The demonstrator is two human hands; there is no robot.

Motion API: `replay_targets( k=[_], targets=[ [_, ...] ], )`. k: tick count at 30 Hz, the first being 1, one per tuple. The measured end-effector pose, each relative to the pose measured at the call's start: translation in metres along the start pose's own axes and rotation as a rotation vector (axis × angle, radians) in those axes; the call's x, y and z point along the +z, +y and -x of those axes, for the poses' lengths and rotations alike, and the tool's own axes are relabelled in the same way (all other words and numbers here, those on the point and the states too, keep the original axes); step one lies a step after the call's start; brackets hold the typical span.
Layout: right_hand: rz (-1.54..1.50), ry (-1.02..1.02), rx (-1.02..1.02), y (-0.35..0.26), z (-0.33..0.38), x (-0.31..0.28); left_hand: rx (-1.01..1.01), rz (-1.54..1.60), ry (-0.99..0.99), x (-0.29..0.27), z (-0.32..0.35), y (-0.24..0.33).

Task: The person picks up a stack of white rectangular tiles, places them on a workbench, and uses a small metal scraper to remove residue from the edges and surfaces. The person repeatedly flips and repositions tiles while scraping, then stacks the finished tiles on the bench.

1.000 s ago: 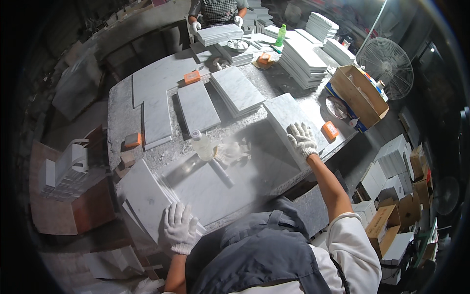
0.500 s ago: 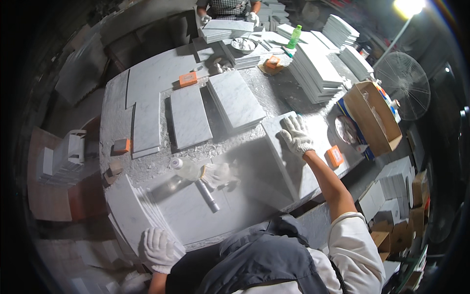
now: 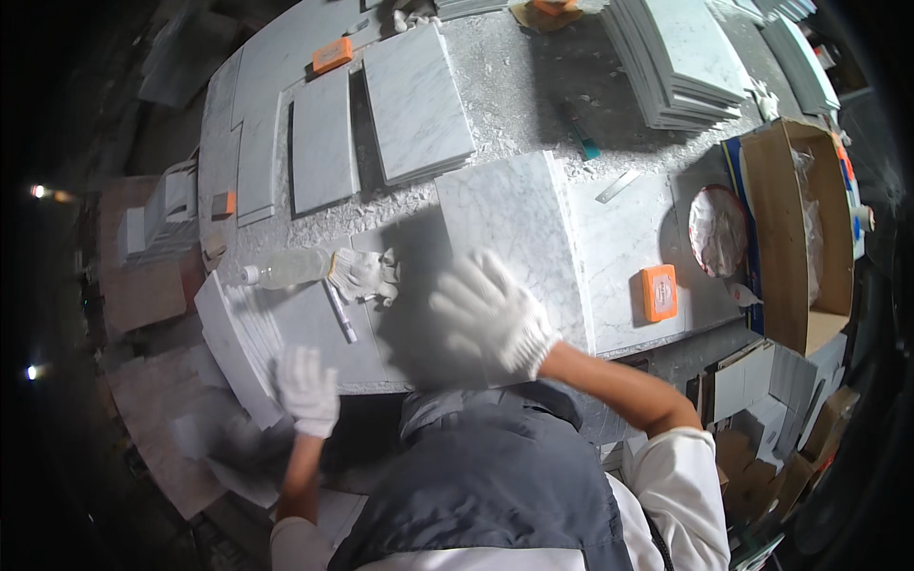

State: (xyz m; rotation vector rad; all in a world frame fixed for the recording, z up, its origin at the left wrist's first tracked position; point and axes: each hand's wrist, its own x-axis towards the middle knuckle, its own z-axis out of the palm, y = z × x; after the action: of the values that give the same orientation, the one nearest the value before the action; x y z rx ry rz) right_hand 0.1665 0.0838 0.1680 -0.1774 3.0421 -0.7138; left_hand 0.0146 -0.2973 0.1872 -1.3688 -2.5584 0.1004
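Note:
My right hand (image 3: 493,322), in a white knitted glove, is over the near left edge of a grey-veined marble slab (image 3: 519,219). Its fingers are spread and slightly blurred, with nothing visible in them. My left hand (image 3: 309,392), gloved alike, is held flat with fingers outstretched beside the near end of a leaning stack of marble tiles (image 3: 238,347); whether it touches the stack I cannot tell. Between the hands, a loose glove (image 3: 365,274), a clear plastic bottle (image 3: 284,270) and a slim silver tube (image 3: 341,312) lie on the slabs.
Several marble slabs (image 3: 416,100) lie across the dusty table. An orange block (image 3: 659,293), a round dish with whitish contents (image 3: 719,231) and an open cardboard box (image 3: 773,228) stand right. A tall tile stack (image 3: 678,57) is at the back. Cartons (image 3: 762,457) crowd the lower right.
The view has swung right and closer. My right hand has moved from the slab's far part toward its near left edge. My left hand has come off the tile stack's top to beside its end.

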Motion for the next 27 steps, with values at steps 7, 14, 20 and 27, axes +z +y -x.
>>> replay_targets(
  k=[7, 14, 20, 27],
  targets=[
    [-0.158, 0.077, 0.087, 0.017, 0.117, -0.017, -0.092, 0.565, -0.09, 0.02, -0.06, 0.18],
    [-0.114, 0.46, 0.496, 0.058, 0.17, 0.018, -0.352, 0.763, -0.121, 0.013, -0.081, 0.22],
    [-0.305, 0.503, 0.42, 0.083, 0.165, 0.06, -0.617, 0.801, -0.098, 0.028, -0.12, 0.265],
    [-0.189, 0.536, 0.309, 0.091, 0.174, 0.09, -0.514, 0.858, 0.128, 0.042, -0.119, 0.269]
  ],
)
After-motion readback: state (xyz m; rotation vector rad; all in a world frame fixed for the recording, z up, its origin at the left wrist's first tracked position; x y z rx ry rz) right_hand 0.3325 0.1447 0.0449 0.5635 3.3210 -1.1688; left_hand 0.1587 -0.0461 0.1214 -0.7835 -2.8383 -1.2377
